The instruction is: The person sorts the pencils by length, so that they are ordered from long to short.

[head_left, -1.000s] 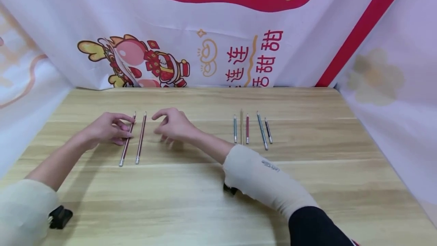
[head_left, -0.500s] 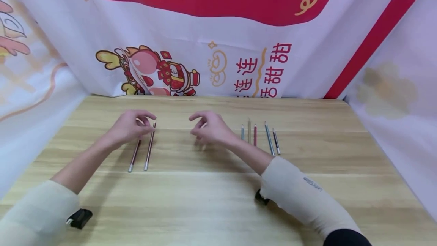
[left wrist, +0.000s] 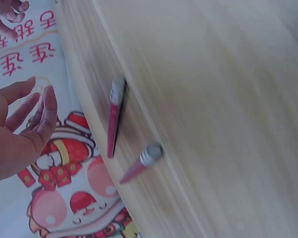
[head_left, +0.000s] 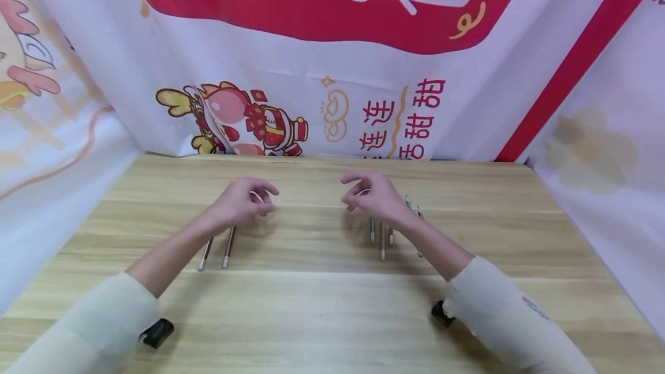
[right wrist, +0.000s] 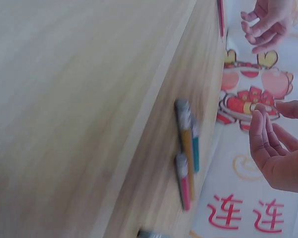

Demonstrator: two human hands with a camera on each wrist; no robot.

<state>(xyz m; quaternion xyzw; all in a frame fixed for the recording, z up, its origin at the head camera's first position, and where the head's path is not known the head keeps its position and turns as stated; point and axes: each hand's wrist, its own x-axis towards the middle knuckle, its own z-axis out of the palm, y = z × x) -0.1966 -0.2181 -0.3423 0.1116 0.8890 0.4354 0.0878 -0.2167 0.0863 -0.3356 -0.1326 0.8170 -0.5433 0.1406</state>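
Note:
In the head view my left hand hovers over the table with loosely bent fingers and nothing between them. Below its wrist lie two dark red pencils, side by side, their upper parts hidden by the hand. My right hand is likewise bent and holds nothing, above a group of pencils that it partly covers. That group has a teal pencil, a gold pencil, a red pencil, a blue pencil and a shorter dark pencil. The right wrist view shows silver ends on the gold pencil and its neighbours.
The pencils lie on a light wood-grain table. A white printed cloth hangs along its back edge, with more cloth at both sides. A small black device sits under the left sleeve, another under the right.
My left hand has moved right, off the two dark red pencils. My right hand has moved right, away from them and over the other group. The head view has shifted; the pencils seem unmoved.

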